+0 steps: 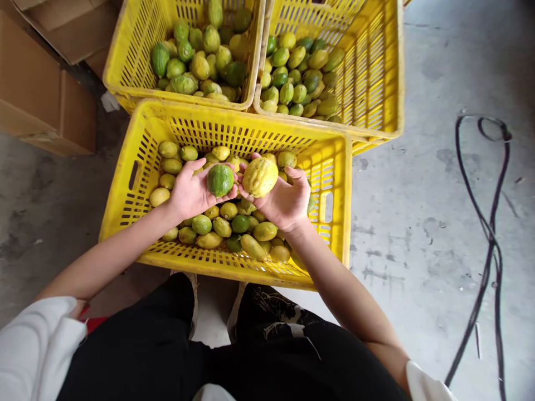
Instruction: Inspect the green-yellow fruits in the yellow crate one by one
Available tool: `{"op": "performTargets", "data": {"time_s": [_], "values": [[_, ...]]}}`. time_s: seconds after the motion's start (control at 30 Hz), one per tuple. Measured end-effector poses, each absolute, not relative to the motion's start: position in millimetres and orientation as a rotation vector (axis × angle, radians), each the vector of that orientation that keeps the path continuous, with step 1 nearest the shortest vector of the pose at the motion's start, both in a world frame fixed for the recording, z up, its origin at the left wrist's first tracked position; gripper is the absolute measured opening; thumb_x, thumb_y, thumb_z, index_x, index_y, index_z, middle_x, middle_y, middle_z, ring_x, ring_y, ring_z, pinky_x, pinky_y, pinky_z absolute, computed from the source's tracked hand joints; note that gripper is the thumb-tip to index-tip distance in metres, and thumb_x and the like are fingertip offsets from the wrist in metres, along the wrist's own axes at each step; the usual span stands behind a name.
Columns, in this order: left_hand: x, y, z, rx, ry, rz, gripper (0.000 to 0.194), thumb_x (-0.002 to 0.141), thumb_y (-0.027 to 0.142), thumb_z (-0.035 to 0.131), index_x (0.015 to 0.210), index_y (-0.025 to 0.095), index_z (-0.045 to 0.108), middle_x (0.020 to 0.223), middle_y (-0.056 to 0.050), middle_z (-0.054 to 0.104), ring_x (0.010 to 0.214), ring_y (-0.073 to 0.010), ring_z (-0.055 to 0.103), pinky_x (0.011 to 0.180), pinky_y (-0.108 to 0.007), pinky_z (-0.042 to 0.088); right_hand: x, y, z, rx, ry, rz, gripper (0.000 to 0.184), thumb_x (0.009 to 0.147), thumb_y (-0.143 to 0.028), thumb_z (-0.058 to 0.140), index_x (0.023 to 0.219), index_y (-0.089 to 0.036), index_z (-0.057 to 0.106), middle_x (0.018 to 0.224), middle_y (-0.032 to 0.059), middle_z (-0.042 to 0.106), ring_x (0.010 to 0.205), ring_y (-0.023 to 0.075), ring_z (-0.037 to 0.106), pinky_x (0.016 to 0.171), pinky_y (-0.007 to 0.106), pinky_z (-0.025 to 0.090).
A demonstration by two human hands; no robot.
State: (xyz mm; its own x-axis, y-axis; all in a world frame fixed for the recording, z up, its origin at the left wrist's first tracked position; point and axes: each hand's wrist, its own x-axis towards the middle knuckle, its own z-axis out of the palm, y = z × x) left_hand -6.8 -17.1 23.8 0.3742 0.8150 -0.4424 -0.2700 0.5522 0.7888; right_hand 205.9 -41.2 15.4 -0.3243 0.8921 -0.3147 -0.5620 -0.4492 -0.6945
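Note:
My left hand (194, 192) is palm up and holds a round green lemon (220, 180) on its fingers. A larger, bumpy yellow lemon (259, 177) rests in my right hand (290, 201), which is also turned up. The fingertips of both hands come close together between the two fruits. Both hands are above the near yellow plastic crate (326, 150), whose floor is covered with many green and yellow lemons (209, 239). My hands and forearms hide part of that fruit.
Behind the near crate stand a left yellow crate (125, 61) and a right yellow crate (371, 72), both holding lemons. Cardboard boxes (31, 78) are stacked at the left. A black cable (491, 239) lies looped on the grey concrete floor (401, 223) at the right.

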Motion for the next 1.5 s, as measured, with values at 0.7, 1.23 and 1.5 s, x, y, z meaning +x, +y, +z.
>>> {"op": "performTargets", "data": {"time_s": [0.7,1.23,1.5], "values": [[-3,-21,15,0.743,0.673,0.881,0.038,0.085,0.048,0.085,0.108,0.019,0.075,0.098,-0.007,0.077,0.087,-0.0236,0.077,0.071,-0.033,0.064,203,-41,3,-0.678,-0.076,1.922,0.030,0.092,-0.046,0.076,0.108,-0.024,0.062,0.099,0.0033,0.076,0.088,0.0191,0.075,0.075,0.029,0.068],[-7,-14,21,0.379,0.872,0.919,0.016,0.089,0.025,0.070,0.086,0.021,0.055,0.081,0.000,0.063,0.060,-0.0092,0.062,0.045,-0.015,0.041,213,-37,-9,-0.677,-0.090,1.939,0.035,0.089,-0.052,0.079,0.111,-0.027,0.070,0.100,0.0009,0.076,0.083,0.0162,0.072,0.067,0.024,0.067],[-11,-13,21,0.363,0.877,0.937,0.025,0.100,0.032,0.057,0.078,0.020,0.057,0.068,0.000,0.058,0.049,-0.0114,0.056,0.040,-0.019,0.037,209,-42,-12,-0.671,-0.187,1.964,0.031,0.089,-0.049,0.075,0.111,-0.028,0.068,0.104,0.0036,0.077,0.094,0.0234,0.076,0.063,0.027,0.066]]}}
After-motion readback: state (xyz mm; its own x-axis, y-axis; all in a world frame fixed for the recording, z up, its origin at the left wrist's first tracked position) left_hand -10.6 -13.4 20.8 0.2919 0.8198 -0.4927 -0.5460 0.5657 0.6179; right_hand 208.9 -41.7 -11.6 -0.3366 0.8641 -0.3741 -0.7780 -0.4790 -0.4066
